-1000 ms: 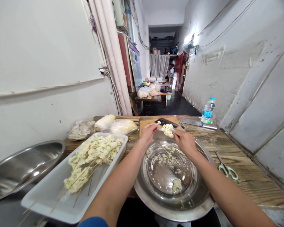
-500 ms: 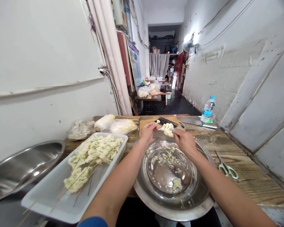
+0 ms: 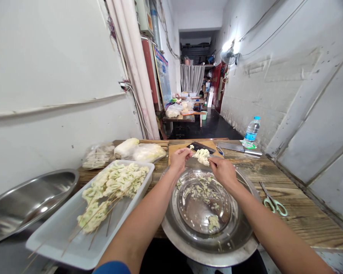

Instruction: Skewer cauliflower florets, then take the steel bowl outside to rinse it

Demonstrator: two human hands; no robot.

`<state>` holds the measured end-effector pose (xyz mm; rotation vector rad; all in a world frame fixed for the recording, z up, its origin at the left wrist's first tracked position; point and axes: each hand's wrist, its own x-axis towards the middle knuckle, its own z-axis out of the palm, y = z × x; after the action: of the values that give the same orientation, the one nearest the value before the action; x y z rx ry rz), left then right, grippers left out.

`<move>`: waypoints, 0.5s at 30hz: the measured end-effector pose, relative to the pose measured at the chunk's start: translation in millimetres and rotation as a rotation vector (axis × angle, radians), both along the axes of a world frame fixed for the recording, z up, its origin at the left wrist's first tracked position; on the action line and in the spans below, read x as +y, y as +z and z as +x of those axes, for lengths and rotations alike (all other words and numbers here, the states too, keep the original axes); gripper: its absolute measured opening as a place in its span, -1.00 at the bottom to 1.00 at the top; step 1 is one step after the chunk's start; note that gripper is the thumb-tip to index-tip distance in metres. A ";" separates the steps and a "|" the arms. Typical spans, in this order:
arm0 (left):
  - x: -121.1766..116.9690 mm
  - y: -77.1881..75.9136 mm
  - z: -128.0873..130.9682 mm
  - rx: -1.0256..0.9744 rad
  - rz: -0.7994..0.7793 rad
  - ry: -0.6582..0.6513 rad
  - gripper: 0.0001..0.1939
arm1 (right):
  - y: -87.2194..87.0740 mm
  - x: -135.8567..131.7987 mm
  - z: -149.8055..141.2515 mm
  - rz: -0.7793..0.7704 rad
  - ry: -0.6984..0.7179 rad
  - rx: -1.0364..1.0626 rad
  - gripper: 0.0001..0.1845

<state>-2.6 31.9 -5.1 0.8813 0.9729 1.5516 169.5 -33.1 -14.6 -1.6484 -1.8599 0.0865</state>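
Observation:
My left hand (image 3: 179, 157) and my right hand (image 3: 223, 170) meet over the far rim of a round steel basin (image 3: 240, 232). Between them sits a clump of pale cauliflower florets (image 3: 202, 155). Both hands are pinched shut. The left one nips something thin beside the florets, which I cannot make out. The right one grips the florets' near side. Small cauliflower bits lie scattered in the basin's bottom. Behind the hands a wooden cutting board (image 3: 175, 148) carries a dark cleaver (image 3: 199, 147).
A white plastic tray (image 3: 63, 232) of cauliflower skewers sits at left, beside a large steel bowl (image 3: 23, 201). Plastic bags (image 3: 137, 150) lie near the wall. At right are green-handled scissors (image 3: 273, 201), a water bottle (image 3: 251, 132) and a second cleaver (image 3: 236, 147).
Both hands have edged slightly farther from me with the florets; otherwise nothing has moved.

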 end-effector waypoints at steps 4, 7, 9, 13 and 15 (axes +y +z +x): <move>-0.5 -0.4 0.3 0.041 0.027 0.019 -0.76 | 0.8 -0.9 -0.3 0.005 -0.004 -0.019 -0.71; -2.2 0.0 -0.2 0.093 0.059 0.030 -0.77 | 1.9 -2.0 -0.7 0.004 -0.008 -0.039 -0.71; -3.6 0.8 -0.6 0.133 0.080 0.029 -0.78 | 2.9 -2.9 -0.8 -0.003 -0.013 -0.056 -0.71; -5.3 2.3 -0.5 0.211 0.116 0.022 -0.80 | 4.8 -5.2 -0.7 -0.004 -0.056 -0.115 -0.70; -5.1 2.0 -0.3 0.248 0.133 0.026 -0.82 | 5.5 -6.1 -0.7 0.004 -0.069 -0.145 -0.69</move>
<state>-2.9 26.8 -3.1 1.1804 1.0686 1.5684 168.8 -39.2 -9.1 -1.7553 -1.9056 -0.0679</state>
